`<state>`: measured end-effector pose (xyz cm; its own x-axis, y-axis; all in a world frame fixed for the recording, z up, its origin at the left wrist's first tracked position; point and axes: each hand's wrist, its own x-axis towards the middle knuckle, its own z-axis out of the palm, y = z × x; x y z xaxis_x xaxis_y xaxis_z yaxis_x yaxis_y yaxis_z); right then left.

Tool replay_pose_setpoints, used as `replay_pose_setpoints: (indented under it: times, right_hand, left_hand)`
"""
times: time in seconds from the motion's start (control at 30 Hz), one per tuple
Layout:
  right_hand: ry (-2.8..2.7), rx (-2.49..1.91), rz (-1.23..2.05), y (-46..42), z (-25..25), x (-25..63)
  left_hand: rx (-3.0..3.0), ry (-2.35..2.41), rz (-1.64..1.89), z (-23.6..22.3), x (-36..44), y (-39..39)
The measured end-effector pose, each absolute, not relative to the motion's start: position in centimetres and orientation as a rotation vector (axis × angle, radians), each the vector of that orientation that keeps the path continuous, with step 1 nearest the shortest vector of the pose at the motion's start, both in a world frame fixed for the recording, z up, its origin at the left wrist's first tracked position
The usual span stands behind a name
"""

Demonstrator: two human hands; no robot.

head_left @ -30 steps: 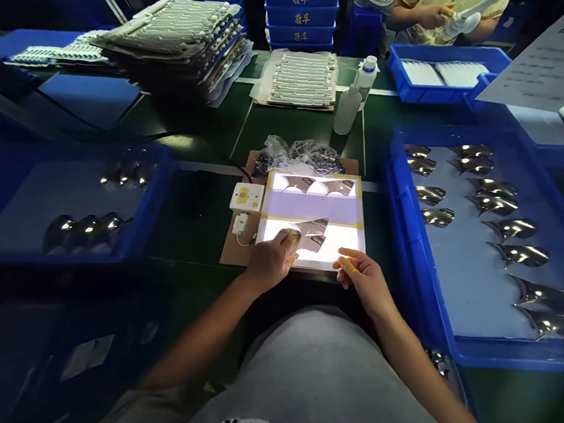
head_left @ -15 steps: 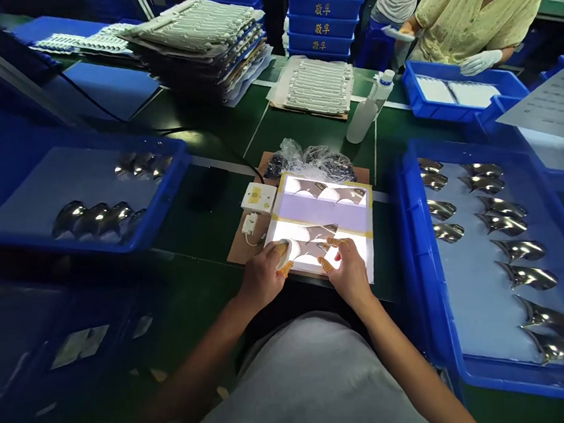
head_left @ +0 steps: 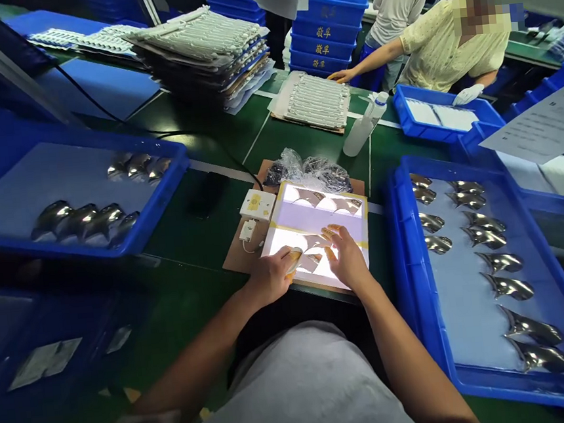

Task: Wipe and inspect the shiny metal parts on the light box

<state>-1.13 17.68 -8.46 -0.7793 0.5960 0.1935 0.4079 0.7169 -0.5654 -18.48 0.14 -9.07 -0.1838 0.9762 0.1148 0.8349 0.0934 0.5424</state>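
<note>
On the table before me lies a bright light panel (head_left: 319,215) edged with yellow tape. Two curved shiny metal pieces (head_left: 328,199) rest along its far side. Nearer to me are a metal piece (head_left: 311,261) and another (head_left: 314,241) partly under my fingers. My left hand (head_left: 272,275), with orange finger covers, is closed around a small pale round roll (head_left: 293,260) at the panel's near left edge. My right hand (head_left: 345,255), likewise in orange finger covers, hovers over or touches the near pieces, thumb and fingers apart; contact is hard to tell.
Blue trays of curved metal pieces stand at left (head_left: 154,216) and right (head_left: 413,239). Behind the panel are clear plastic bags (head_left: 315,169), a spray bottle (head_left: 363,128) and stacked white parts (head_left: 316,100). A cable (head_left: 216,141) crosses the table. A co-worker (head_left: 440,46) stands opposite.
My right hand's fingers have shifted away from the near metal piece, uncovering more of it. The co-worker's arm now reaches toward the white parts. My view has shifted slightly.
</note>
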Motion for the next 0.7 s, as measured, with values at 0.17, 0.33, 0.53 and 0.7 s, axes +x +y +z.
replay_pose_setpoints:
  times: [0.17,0.33,0.53,0.7]
  right_hand:
    - [-2.601,-0.78,0.673,17.5,-9.3,-1.0]
    - [-2.602,-0.664,0.685,15.6,-10.1,0.2]
    - [-2.531,-0.689,0.81,13.8,-9.9,0.9]
    - [-2.288,-1.014,0.947,13.1,-9.0,1.4]
  left_hand:
    - [1.781,2.12,0.89,-8.1,-21.3,-0.7]
    - [1.849,2.208,0.787,-6.6,-24.2,2.9]
    - [2.008,2.062,0.652,-7.2,-23.2,6.8]
    - [1.921,2.091,0.781,-6.6,-23.8,5.8]
